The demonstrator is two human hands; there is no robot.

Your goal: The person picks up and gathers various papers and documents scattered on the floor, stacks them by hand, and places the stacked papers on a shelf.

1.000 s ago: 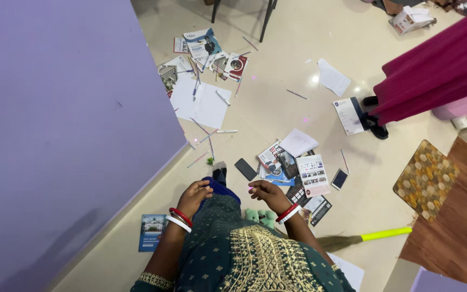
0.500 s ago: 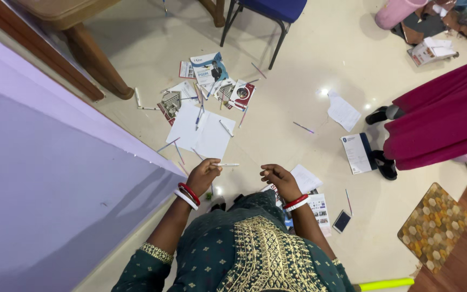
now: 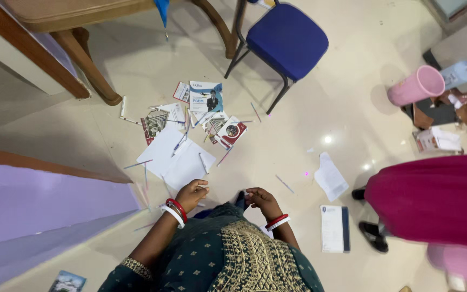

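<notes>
My left hand (image 3: 193, 193) and my right hand (image 3: 261, 200) hang in front of my green embroidered top, fingers curled in, with nothing in them. Both wrists carry red and white bangles. Just beyond my left hand two white sheets (image 3: 177, 157) lie on the cream floor with pens (image 3: 203, 163) scattered over and around them. Farther off is a heap of booklets (image 3: 206, 98) and leaflets. A single pen (image 3: 284, 184) lies on the floor beyond my right hand.
A blue chair (image 3: 287, 40) stands at the top, with wooden table legs (image 3: 90, 70) at the top left. A purple panel (image 3: 44, 211) fills the left. A person in a magenta garment (image 3: 433, 197) stands at the right near a white booklet (image 3: 334, 228), a loose sheet (image 3: 329, 177) and a pink bin (image 3: 417, 86).
The view has tipped up and forward: the chair and table legs have come into sight, and the phones and leaflets near my feet have dropped out. My hands stay curled in front of me.
</notes>
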